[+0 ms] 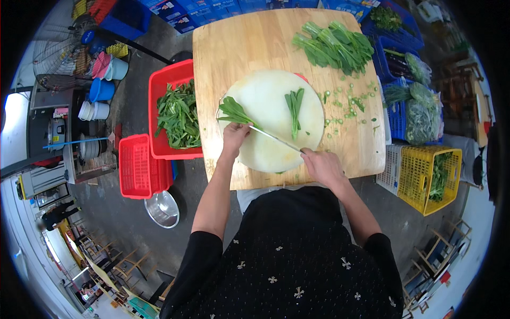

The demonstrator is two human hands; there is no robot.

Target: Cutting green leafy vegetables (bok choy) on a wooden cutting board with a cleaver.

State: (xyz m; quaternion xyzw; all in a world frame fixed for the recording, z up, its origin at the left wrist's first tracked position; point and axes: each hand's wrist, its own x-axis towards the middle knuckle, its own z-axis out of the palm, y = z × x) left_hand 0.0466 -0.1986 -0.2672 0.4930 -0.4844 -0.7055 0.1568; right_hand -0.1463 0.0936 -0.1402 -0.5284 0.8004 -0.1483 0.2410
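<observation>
My left hand [235,137] pinches the stem end of a leafy green stalk [235,112] at the left of a round white cutting board [267,95]. A kitchen knife [275,138] is gripped by its handle in my right hand [323,166]. Its blade slants across the board, the tip close to my left fingers. Another leafy green piece [295,108] lies apart on the board's right half. Whole leafy green stalks [334,46] are heaped at the wooden table's [247,44] far right corner. Cut stem pieces [352,104] are scattered right of the board.
A red plastic basket [152,107] of cut greens stands against the table's left side, with a red crate [134,167] and a steel bowl [162,210] nearer me. Blue crates [394,107] of vegetables and a yellow crate [412,175] stand on the right. A person [57,215] is far left.
</observation>
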